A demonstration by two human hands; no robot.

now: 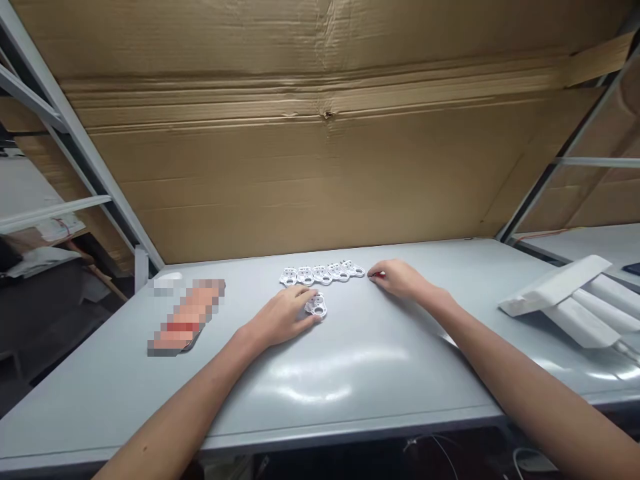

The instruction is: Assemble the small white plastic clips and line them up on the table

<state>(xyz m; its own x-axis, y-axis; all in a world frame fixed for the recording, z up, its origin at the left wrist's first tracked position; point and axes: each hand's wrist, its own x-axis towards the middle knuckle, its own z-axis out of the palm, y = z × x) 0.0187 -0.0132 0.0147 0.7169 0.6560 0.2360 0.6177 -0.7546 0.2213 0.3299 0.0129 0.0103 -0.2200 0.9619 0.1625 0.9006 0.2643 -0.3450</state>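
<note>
Left hand: you rest it (283, 317) on the grey workbench (250, 427); your left fingers (302, 296) curve over a white perforated part (315, 306), but you cannot tell whether they grip it.
Right hand: your right hand (397, 279) is closed, pinching a small red item (379, 274) at the fingertips.
Row: five matching white parts (321, 274) lie just beyond your left fingers, ending beside your right fingertips.

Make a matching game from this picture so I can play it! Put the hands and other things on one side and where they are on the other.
Things:
1. Left hand
2. Right hand
3. Five white parts
4. Cardboard sheet

Places:
A. Small red tip showing at its fingers
B. Behind the gray table
C. On a lone white part
D. In a line near the table's far edge

Right pairs: 1-C, 2-A, 3-D, 4-B
</note>
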